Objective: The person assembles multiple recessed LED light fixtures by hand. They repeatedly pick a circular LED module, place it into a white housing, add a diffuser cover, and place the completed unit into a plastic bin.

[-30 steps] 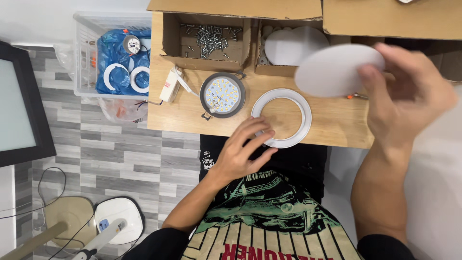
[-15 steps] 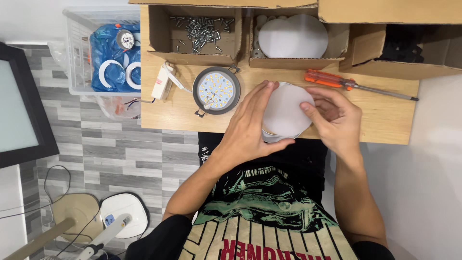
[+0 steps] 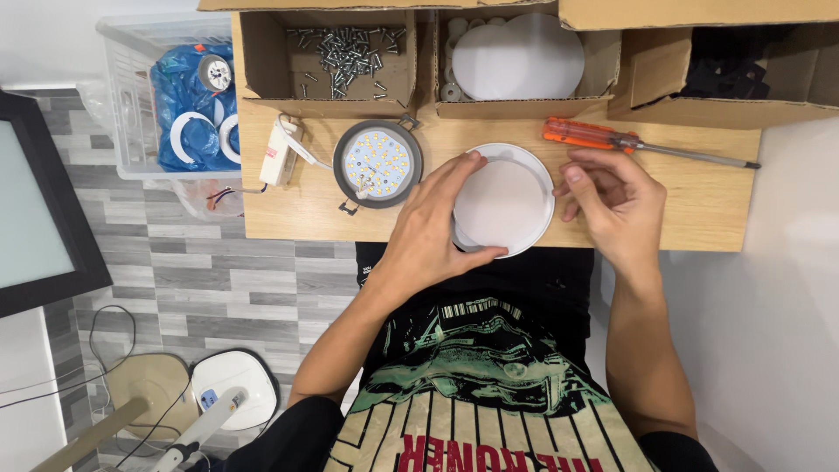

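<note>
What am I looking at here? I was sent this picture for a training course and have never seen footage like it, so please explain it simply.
The picture comes from a camera worn on a person's head, looking straight down at their own two bare hands and a light wooden tabletop. The left hand rests on the edge of a round white ring with a white disc inside it. The right hand hovers just beside that ring, holding nothing. Next to it lies a grey round lamp body dotted with small lights, wired to a small white box. An orange-handled screwdriver lies behind the hands. Open cardboard boxes at the back hold metal screws and more white discs. A clear plastic bin stands at the left.
</note>
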